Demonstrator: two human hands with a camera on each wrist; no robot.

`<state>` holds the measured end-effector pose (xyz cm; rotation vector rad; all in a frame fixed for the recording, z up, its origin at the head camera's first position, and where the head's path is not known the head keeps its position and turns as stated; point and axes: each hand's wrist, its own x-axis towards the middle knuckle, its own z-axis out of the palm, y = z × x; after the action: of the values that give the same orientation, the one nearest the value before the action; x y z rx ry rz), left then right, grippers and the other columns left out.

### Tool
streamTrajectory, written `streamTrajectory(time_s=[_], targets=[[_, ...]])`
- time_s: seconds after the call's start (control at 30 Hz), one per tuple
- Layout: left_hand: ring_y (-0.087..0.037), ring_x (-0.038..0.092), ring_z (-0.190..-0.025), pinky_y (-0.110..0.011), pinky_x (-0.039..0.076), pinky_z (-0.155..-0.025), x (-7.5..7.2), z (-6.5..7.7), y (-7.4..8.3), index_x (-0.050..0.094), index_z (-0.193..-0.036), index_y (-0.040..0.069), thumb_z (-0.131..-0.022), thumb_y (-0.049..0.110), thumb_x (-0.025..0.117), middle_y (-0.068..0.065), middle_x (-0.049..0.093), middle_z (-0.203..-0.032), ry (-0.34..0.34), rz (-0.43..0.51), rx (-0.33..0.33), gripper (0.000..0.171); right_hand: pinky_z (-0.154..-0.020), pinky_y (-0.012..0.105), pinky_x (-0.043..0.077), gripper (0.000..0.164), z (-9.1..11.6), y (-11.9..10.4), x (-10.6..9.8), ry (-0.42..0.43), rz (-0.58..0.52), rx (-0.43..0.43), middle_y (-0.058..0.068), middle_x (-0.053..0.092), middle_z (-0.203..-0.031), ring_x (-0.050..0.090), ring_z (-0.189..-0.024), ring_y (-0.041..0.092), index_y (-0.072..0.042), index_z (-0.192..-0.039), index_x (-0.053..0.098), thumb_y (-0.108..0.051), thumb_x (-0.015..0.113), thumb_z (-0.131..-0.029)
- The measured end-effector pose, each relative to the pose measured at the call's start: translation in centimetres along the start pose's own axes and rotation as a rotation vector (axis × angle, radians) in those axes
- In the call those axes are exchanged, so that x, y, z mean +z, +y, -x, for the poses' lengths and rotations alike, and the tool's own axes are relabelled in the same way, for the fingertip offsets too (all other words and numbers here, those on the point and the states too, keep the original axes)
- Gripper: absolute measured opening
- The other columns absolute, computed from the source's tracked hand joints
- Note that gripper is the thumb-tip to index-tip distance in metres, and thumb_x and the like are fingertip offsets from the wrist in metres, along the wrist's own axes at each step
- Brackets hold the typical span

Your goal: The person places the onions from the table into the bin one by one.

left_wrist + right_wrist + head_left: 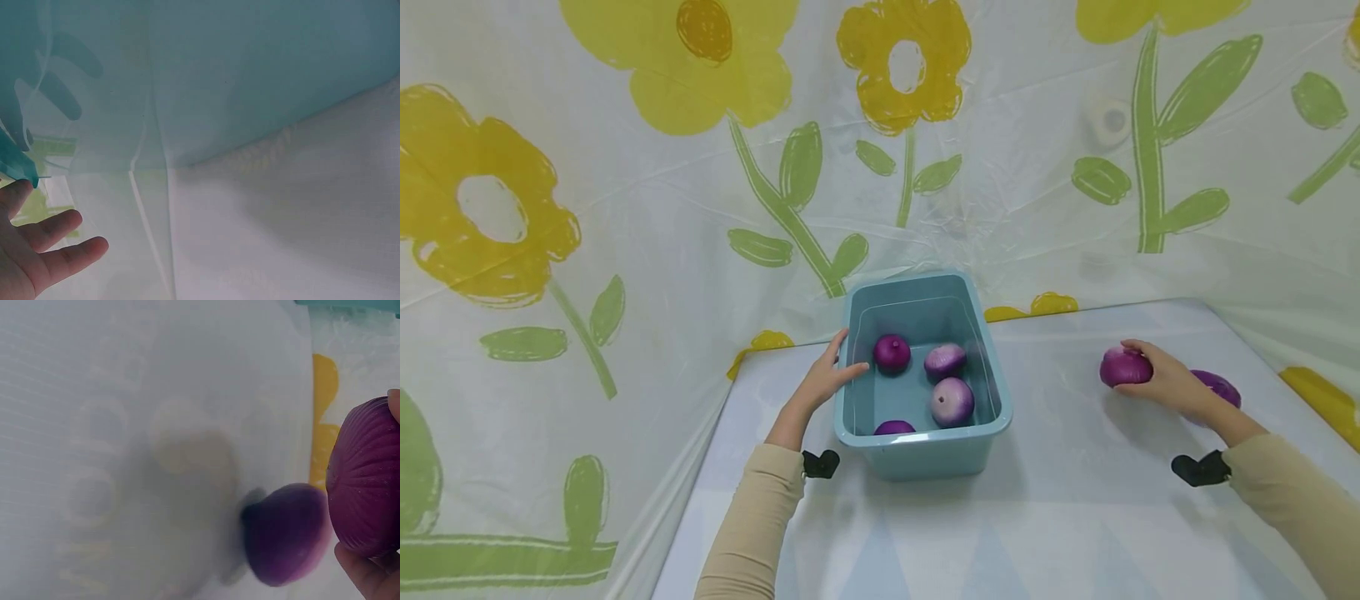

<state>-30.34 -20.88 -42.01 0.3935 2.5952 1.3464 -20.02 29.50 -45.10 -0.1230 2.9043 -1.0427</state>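
A blue tub (925,460) is standing on the white table (1060,500), and a flowered curtain (647,200) is hanging behind it. The tub's right wall is standing between its inside and the onion (1120,367) in the right hand (1172,387), which is well apart from the tub, to its right. That hand is clamping its fingers and thumb around the onion; whether the onion is touching the table, I cannot tell. A loose onion (1223,387) is lying on the table just beyond the right wrist, which is partly hiding it in the head view.

The left hand (822,383) is resting beside the tub's left rim with its thumb and fingers spread apart, gripping nothing.

Six onions are showing: one is sitting in the right hand, one is lying on the table, and four are lying in the tub. Of those four, a dark onion (892,354) is lying at the left, two paler onions (952,403) are lying at the right, and the near rim is partly hiding the fourth onion (894,427). Two black clips (822,464) are showing, one at each wrist, beside two beige sleeves (754,508).
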Motion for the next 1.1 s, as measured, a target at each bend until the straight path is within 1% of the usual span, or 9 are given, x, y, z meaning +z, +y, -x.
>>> streamTrajectory(time_s=[0.23,0.4,0.6,0.73,0.87,1.1], targets=[[-0.039,0.026,-0.134,-0.061,0.029,-0.099,-0.1,0.0,0.3,0.013,-0.147,0.029,-0.083,0.044,0.061,-0.012,0.025,-0.149,0.003,0.001,-0.008,0.081,-0.086,0.065,0.038,0.076,-1.5,-1.4,-1.5,0.04,0.07,-0.091,0.035,0.035,-0.126,0.04,-0.108,0.051,0.011,-0.132,0.026,-0.024,0.068,-0.081],[-0.039,0.024,-0.134,-0.061,0.029,-0.1,-0.1,-0.1,0.5,0.014,-0.147,0.029,-0.083,0.044,0.061,-0.011,0.025,-0.149,0.006,-0.007,-0.004,0.081,-0.083,0.063,0.041,0.074,-2.7,-2.8,-2.4,0.033,0.111,-0.139,0.034,0.038,-0.124,0.041,-0.107,0.05,0.011,-0.132,0.028,-0.022,0.069,-0.08],[-0.039,0.024,-0.135,-0.061,0.028,-0.1,0.0,-0.1,0.4,0.014,-0.147,0.029,-0.082,0.044,0.061,-0.011,0.026,-0.149,0.011,-0.003,-0.014,0.081,-0.084,0.06,0.043,0.074,-3.9,-5.7,-3.6,0.016,0.107,-0.177,0.031,0.039,-0.126,0.042,-0.108,0.046,0.008,-0.134,0.027,-0.019,0.069,-0.08],[-0.039,0.024,-0.134,-0.061,0.028,-0.1,0.0,0.0,0.3,0.014,-0.147,0.029,-0.082,0.044,0.062,-0.012,0.025,-0.149,0.011,0.0,-0.016,0.082,-0.083,0.058,0.045,0.072,-4.7,-7.7,-4.2,0.014,0.1,-0.228,0.03,0.041,-0.125,0.044,-0.108,0.045,0.008,-0.133,0.029,-0.015,0.07,-0.079],[-0.039,0.024,-0.134,-0.061,0.028,-0.1,0.1,0.0,0.2,0.014,-0.147,0.028,-0.082,0.044,0.061,-0.012,0.026,-0.149,0.012,-0.004,-0.015,0.082,-0.082,0.056,0.047,0.071,-5.6,-9.7,-4.4,0.025,0.104,-0.27,0.028,0.042,-0.125,0.043,-0.109,0.043,0.007,-0.132,0.032,-0.013,0.072,-0.077],[-0.039,0.026,-0.134,-0.06,0.029,-0.1,0.0,-0.1,0.0,0.013,-0.147,0.029,-0.083,0.044,0.061,-0.011,0.026,-0.149,0.013,-0.005,-0.011,0.082,-0.082,0.055,0.048,0.072,-7.0,-13.4,-4.4,0.021,0.105,-0.293,0.024,0.042,-0.127,0.042,-0.112,0.041,0.004,-0.133,0.034,-0.012,0.074,-0.075]])
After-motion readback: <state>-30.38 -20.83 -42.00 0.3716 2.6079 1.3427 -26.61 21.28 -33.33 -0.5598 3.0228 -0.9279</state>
